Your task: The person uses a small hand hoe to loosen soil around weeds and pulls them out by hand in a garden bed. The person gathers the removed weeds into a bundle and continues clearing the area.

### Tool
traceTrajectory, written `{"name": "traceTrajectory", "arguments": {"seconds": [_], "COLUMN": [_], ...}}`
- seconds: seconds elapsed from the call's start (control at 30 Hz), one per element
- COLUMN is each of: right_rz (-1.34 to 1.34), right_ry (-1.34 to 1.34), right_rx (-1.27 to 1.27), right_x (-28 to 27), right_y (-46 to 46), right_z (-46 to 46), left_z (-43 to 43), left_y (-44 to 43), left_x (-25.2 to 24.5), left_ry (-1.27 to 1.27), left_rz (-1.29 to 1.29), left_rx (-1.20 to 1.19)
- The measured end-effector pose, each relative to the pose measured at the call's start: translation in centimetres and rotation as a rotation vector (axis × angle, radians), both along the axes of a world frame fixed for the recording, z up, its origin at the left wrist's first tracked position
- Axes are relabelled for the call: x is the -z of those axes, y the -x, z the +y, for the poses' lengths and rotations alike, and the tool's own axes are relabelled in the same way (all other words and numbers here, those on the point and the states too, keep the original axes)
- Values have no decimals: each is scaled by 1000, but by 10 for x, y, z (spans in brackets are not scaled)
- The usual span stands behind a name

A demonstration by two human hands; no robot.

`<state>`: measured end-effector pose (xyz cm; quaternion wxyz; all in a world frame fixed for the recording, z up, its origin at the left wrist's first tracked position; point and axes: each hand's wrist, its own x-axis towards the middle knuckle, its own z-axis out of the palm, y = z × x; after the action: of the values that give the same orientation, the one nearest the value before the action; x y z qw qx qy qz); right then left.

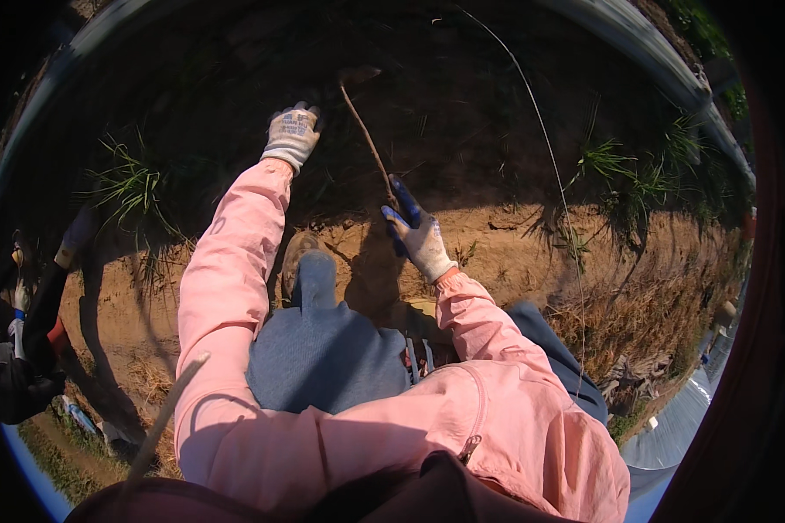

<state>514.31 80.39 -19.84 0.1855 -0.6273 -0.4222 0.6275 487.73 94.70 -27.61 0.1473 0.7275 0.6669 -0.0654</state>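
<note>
My left hand (294, 133), in a white knit glove with dark fingertips, is held over the shaded soil; its fingertips are hard to make out against the dark ground. My right hand (421, 240), in a white glove with blue coated fingers, grips the near end of a thin wooden handle (369, 139). The handle slants up and away to a small blade-like head (361, 73), dim in the shade, which looks like a hand hoe. That head lies to the right of my left hand. What the left fingers touch cannot be made out.
Grass tufts (129, 183) grow at left and others (605, 159) at right. A thin wire or string (549, 140) curves down the right side. Dry grass (654, 287) covers the right bank. Another person (23, 366) in dark clothes is at the far left.
</note>
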Motion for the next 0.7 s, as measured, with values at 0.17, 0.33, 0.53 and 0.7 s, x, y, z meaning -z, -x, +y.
{"name": "traceTrajectory", "arguments": {"seconds": [0.17,0.33,0.53,0.7], "right_rz": [167,182,137,157], "right_ry": [-38,62,168,18], "right_rx": [-3,-10,13,6], "right_x": [9,-4,-33,-25], "right_y": [3,3,14,12], "right_z": [-12,-26,-18,-23], "left_z": [6,10,4,3], "left_y": [-5,-8,-7,-6], "left_x": [0,11,1,4], "left_ry": [13,42,-105,-239], "left_rz": [101,115,36,-60], "left_rx": [-39,-75,-68,-143]}}
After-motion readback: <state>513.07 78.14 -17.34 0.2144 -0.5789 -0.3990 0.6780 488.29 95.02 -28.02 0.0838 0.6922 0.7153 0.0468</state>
